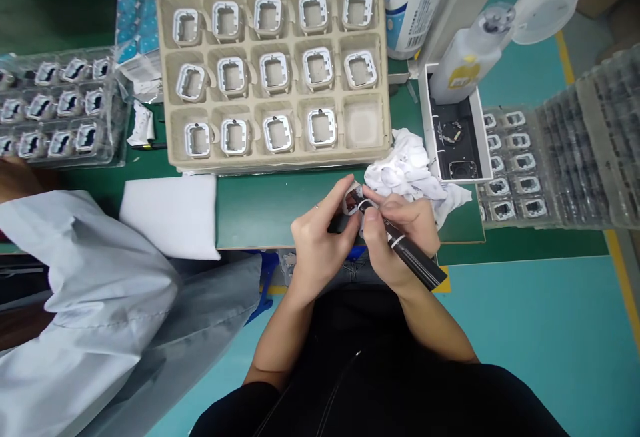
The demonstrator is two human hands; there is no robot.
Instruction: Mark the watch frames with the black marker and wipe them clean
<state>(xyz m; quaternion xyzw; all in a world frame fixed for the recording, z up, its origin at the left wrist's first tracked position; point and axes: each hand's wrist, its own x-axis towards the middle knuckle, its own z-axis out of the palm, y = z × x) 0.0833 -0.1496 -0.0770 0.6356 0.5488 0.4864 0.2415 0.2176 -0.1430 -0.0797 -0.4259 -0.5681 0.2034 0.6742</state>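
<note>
My left hand grips a small white square frame by its edges, just above the front edge of the bench. In my right hand is a black marker pen with pale bands, its tip end reaching into the frame. The fingers cover much of the frame. Beyond my hands lies a beige moulded tray with similar white frames seated in its pockets. Its front right pocket holds no frame. A crumpled white cloth lies just past my right hand.
A white foam sheet lies left. A co-worker's pale sleeve reaches in near a clear tray of frames. To the right stand an open box, a pump bottle, a large container and stacked trays.
</note>
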